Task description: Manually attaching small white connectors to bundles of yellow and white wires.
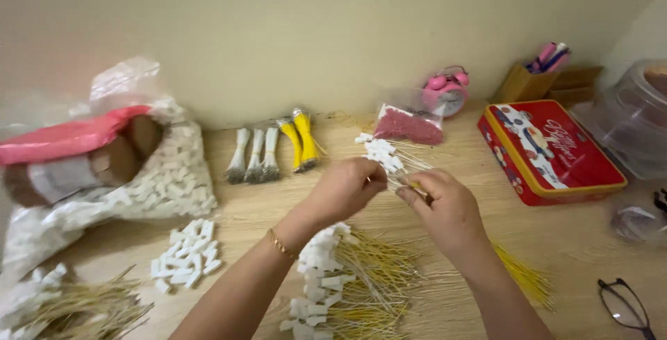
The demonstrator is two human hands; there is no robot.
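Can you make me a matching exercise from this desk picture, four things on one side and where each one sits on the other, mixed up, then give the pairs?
Things:
1. red tin box
2. eyeglasses
3. pink alarm clock
4. loose pile of white blocks

Places:
A. at the back by the wall, behind a clear bag of red grains
B. bottom right corner of the table
C. left of the left hand, on the wood
D. right of the right hand, lying flat

Pairs: 1-D, 2-B, 3-A, 4-C

One head-worn camera looks steeply down, close over the wooden table (570, 243).
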